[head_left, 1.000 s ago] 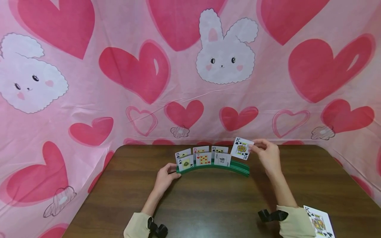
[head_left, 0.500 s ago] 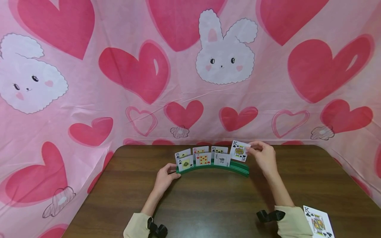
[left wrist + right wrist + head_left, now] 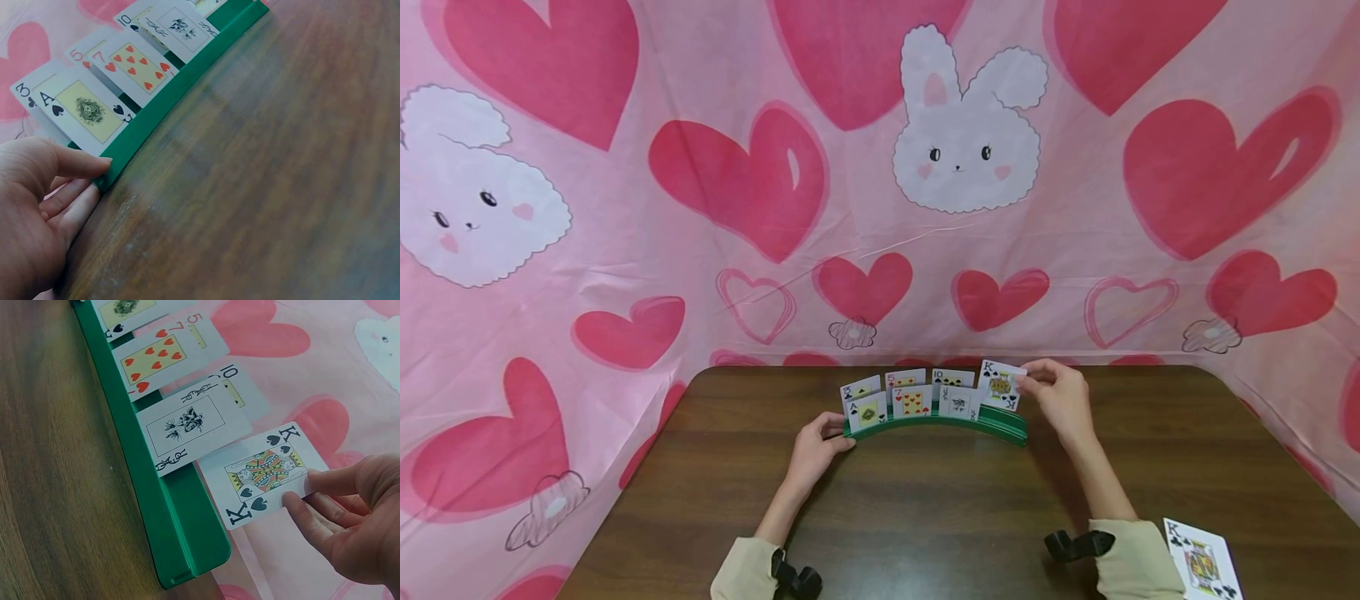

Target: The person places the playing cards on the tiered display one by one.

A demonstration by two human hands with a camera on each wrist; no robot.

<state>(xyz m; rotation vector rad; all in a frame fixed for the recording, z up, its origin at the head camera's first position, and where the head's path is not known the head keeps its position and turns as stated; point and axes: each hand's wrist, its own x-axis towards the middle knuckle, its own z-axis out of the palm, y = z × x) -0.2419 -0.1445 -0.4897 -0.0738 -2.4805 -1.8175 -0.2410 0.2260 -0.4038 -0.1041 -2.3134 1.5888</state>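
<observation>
A curved green card holder (image 3: 1003,425) stands on the wooden table with two rows of playing cards upright in it. In front are the ace of spades (image 3: 87,112), the seven of hearts (image 3: 913,402) and a joker (image 3: 190,425); behind them show a three, a five and a ten. My left hand (image 3: 814,450) pinches the holder's left end between thumb and fingers. By its right edge, my right hand (image 3: 1063,400) pinches the king of spades (image 3: 265,472), whose lower edge is right at the back row, to the right of the ten.
A king of clubs (image 3: 1204,562) lies face up on the table (image 3: 940,508) at the near right, beside the right sleeve. Behind the far table edge hangs a pink cloth (image 3: 857,208) printed with hearts and rabbits.
My right hand has moved slightly left and down, bringing the king of spades to the holder's back row and more upright. The left hand and the holder have stayed put.
</observation>
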